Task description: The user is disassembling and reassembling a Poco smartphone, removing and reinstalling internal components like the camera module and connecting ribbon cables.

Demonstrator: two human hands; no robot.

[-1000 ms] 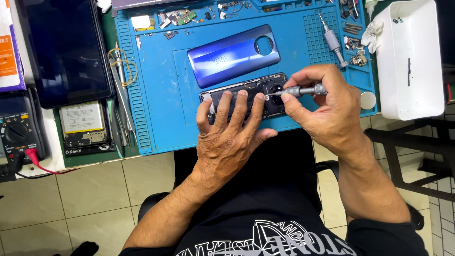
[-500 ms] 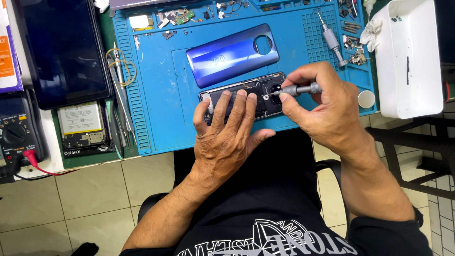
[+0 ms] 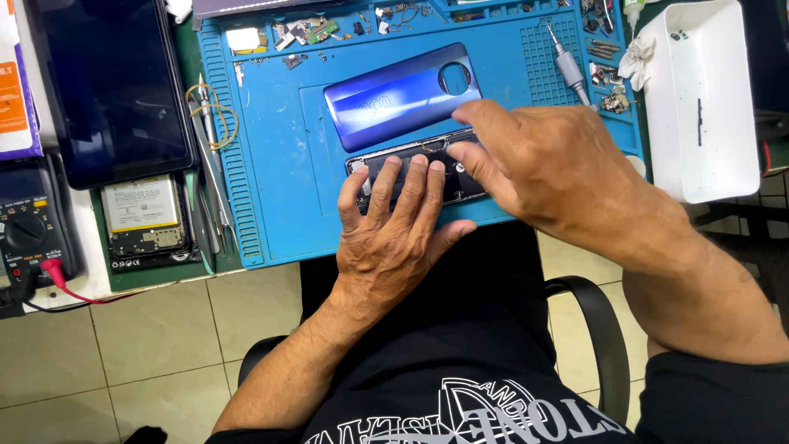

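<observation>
An opened dark phone (image 3: 464, 187) lies near the front edge of a blue work mat (image 3: 279, 164). My left hand (image 3: 394, 238) rests flat on it, fingers spread, pressing it down. My right hand (image 3: 559, 173) hovers over the phone's right end, with its fingertips touching the top edge. No tool shows in that hand, and its palm side is hidden. The phone's glossy blue back cover (image 3: 394, 103) lies just behind the phone.
A grey screwdriver (image 3: 567, 66) and small parts (image 3: 304, 33) lie at the mat's back. A white tray (image 3: 699, 99) stands to the right. To the left are tweezers (image 3: 209, 164), a dark tablet (image 3: 107, 82), another opened phone (image 3: 144, 218) and a multimeter (image 3: 29, 230).
My right hand held a screwdriver at the phone's right end; now it has turned over the phone and the tool is out of sight. My left hand stays on the phone.
</observation>
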